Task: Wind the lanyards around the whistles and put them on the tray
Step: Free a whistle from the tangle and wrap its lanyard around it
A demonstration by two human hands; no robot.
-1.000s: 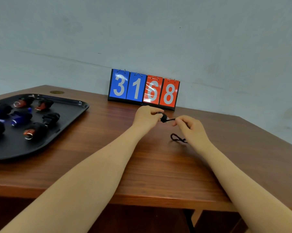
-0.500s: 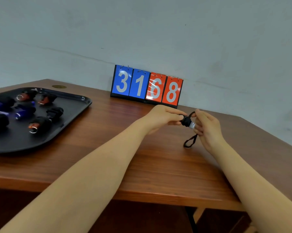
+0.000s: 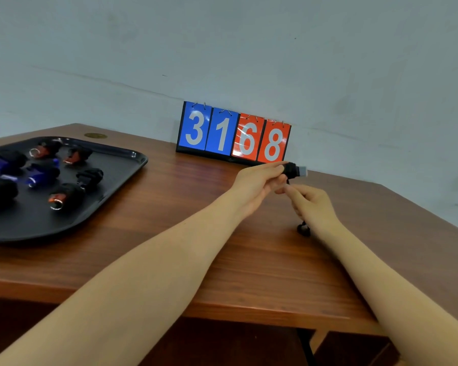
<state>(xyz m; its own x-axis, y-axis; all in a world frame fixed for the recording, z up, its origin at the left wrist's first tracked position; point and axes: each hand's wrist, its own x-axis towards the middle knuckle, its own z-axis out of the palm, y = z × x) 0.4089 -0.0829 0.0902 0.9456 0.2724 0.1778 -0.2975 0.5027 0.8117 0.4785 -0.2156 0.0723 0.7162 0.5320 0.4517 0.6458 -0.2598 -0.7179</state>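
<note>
My left hand pinches a whistle above the wooden table; the whistle is mostly wrapped in black cord, with its pale tip sticking out to the right. Just below it, my right hand is closed on the black lanyard, whose loose end dangles under the palm down to the tabletop. At the far left sits a black tray holding several wound whistles, some orange, some blue, one black.
A flip scoreboard reading 3168 stands against the wall behind my hands. The wooden table has its front edge close to me and its right edge slanting away past my right arm.
My left hand has lifted the whistle higher and turned its pale tip to the right. My right hand dropped below it with the lanyard, and the hanging loop has grown shorter.
</note>
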